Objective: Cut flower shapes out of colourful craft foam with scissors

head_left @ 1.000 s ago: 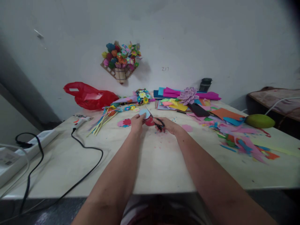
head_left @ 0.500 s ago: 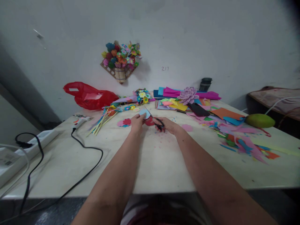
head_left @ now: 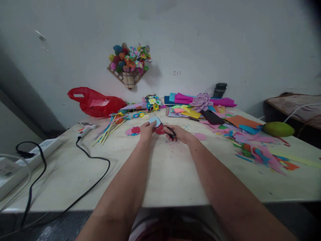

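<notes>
My left hand [head_left: 147, 130] pinches a small light-blue piece of craft paper [head_left: 154, 121] above the middle of the table. Black-handled scissors [head_left: 171, 133] are gripped in my right hand [head_left: 179, 134], their blades pointing up and left against the edge of the blue piece. Below the blades lies a red round piece [head_left: 160, 130], partly covered. Left of my left hand are red and pink scalloped flower cut-outs [head_left: 135, 130]. A pink cut-out [head_left: 200, 136] rests to the right of my right hand, and tiny pink snippets are scattered beneath it.
Paper strips [head_left: 110, 129], a red plastic bag [head_left: 96, 103] and a glue gun [head_left: 86, 130] with its black cord are on the left. Coloured sheets [head_left: 243, 122], a black phone [head_left: 213, 117], scraps [head_left: 265, 155] and a green mango-like fruit [head_left: 279, 129] lie right. A power strip [head_left: 42, 150] sits far left.
</notes>
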`<state>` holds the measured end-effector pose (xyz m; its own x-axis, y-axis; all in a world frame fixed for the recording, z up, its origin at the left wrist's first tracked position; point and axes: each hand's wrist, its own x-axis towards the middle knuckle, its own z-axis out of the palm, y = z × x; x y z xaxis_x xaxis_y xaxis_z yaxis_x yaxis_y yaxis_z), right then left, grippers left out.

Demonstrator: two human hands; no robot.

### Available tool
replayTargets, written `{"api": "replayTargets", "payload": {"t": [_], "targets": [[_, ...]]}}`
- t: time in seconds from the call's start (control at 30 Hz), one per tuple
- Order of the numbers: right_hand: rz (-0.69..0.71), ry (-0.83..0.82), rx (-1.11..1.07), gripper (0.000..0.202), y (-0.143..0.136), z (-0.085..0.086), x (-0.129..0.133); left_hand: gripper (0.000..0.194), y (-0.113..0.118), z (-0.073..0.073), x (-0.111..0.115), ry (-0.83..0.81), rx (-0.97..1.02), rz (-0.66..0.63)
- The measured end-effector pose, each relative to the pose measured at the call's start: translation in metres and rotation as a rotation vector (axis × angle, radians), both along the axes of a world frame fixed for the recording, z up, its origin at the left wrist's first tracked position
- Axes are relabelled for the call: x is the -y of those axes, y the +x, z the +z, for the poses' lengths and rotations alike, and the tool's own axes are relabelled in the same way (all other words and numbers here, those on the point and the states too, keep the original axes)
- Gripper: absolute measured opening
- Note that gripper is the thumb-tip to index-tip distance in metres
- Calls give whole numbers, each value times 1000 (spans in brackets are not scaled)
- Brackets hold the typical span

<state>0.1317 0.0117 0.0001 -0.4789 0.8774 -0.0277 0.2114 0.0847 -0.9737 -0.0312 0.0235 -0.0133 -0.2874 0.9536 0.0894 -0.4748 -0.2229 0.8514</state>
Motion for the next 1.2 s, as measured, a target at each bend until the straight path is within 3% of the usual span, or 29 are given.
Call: {"api": "replayTargets", "payload": {"t": [0.9,1.2], "targets": [[90,54,46,30,5,-3,-4,13,-12,2,1,-48,-44,-65],[86,32,73,28,7,-1,-3,16,-18,4,2,-51,-63,-117]]}}
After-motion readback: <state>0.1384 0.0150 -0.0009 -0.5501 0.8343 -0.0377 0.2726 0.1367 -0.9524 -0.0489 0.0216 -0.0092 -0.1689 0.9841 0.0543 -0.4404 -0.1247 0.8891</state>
